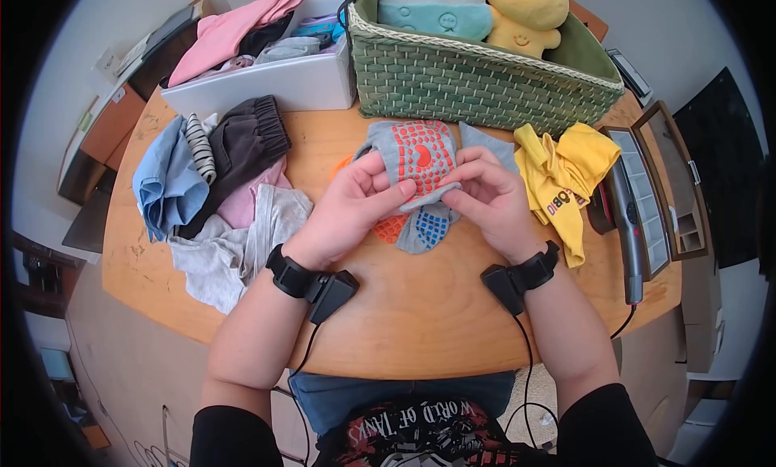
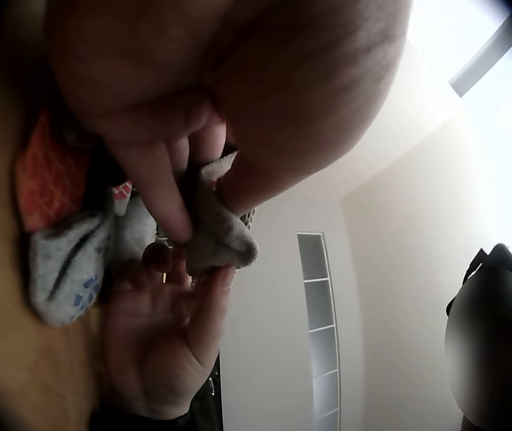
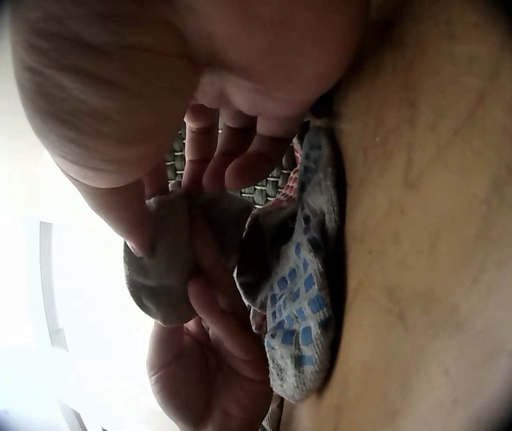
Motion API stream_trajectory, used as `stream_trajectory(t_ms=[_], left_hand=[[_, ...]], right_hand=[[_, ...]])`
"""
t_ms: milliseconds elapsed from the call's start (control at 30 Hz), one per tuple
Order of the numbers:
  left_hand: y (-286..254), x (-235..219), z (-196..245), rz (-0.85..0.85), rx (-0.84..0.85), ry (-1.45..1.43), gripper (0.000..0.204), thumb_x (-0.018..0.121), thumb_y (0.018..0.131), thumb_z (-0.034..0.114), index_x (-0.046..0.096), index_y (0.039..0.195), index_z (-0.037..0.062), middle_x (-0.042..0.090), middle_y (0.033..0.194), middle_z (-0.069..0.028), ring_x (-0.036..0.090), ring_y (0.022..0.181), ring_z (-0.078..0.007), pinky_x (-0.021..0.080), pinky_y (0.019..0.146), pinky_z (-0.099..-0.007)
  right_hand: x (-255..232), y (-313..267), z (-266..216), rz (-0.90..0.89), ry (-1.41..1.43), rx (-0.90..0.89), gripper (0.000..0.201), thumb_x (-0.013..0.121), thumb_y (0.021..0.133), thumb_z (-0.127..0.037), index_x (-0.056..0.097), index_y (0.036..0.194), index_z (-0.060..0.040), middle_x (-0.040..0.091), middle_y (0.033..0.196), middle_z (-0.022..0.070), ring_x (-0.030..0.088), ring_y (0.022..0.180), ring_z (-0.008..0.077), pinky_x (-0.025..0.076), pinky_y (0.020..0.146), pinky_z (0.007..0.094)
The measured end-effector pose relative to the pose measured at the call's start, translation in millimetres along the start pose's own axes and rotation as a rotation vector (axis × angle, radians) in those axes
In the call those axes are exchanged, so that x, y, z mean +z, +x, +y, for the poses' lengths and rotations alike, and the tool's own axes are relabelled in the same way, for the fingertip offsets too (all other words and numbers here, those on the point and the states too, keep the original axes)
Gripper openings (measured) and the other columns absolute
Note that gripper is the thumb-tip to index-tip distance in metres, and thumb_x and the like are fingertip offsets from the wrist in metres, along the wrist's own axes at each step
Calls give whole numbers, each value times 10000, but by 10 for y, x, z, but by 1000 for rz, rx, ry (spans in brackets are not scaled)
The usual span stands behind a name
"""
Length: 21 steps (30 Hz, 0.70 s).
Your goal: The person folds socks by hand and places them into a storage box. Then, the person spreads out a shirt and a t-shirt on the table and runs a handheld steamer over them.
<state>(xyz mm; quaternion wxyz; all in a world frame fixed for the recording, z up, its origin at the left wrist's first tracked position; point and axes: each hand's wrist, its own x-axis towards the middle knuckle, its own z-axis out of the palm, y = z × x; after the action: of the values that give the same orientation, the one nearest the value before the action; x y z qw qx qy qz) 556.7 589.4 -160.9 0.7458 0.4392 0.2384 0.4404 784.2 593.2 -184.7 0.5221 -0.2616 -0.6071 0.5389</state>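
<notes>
A grey sock with red rubber dots on its sole (image 1: pixel 424 147) is held up over the middle of the table. My left hand (image 1: pixel 343 208) pinches its near edge, thumb in front and fingers behind the fabric. From the other side my right hand (image 1: pixel 499 204) pinches the same edge between thumb and fingers. The left wrist view shows a bunched fold of the sock (image 2: pixel 220 238) between both hands. Below it lie a grey sock with blue squares (image 1: pixel 426 228) and an orange patterned sock (image 1: pixel 390 228), partly covered. More grey fabric (image 1: pixel 489 146) lies behind my right hand.
Piled clothes (image 1: pixel 242 216) lie at left, a yellow garment (image 1: pixel 566 176) at right. Behind stand a white box (image 1: pixel 283 83) of clothes and a green woven basket (image 1: pixel 485 83) with plush toys. A corded grey appliance (image 1: pixel 628 224) lies beside a compartment case (image 1: pixel 653 192).
</notes>
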Motion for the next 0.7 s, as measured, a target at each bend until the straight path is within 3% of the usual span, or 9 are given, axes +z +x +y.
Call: stream_trajectory(t_ms=[333, 633, 700], left_hand=[[-8, 3, 18, -19, 0, 66, 473, 625, 977, -20, 504, 1432, 22, 658, 1332, -101, 633, 1202, -150, 500, 1050, -304], [-16, 45, 22, -31, -43, 2, 511, 663, 962, 3, 492, 1443, 29, 636, 1358, -86, 606, 1235, -145, 496, 1052, -307], [-31, 53, 21, -64, 10, 106, 545, 696, 935, -7, 493, 1439, 25, 623, 1376, -87, 596, 1251, -151, 491, 1062, -321]], right_hand=[[-8, 0, -22, -15, -35, -41, 158, 757, 868, 41, 680, 995, -13, 542, 1108, 25, 575, 955, 90, 522, 791, 249], [38, 10, -84, 63, 48, 13, 197, 723, 895, 58, 608, 1033, -22, 599, 1026, 8, 626, 927, 73, 543, 779, 227], [36, 5, -70, 71, 54, 20, 193, 717, 901, 58, 603, 1033, -26, 609, 1013, 4, 628, 927, 72, 545, 782, 227]])
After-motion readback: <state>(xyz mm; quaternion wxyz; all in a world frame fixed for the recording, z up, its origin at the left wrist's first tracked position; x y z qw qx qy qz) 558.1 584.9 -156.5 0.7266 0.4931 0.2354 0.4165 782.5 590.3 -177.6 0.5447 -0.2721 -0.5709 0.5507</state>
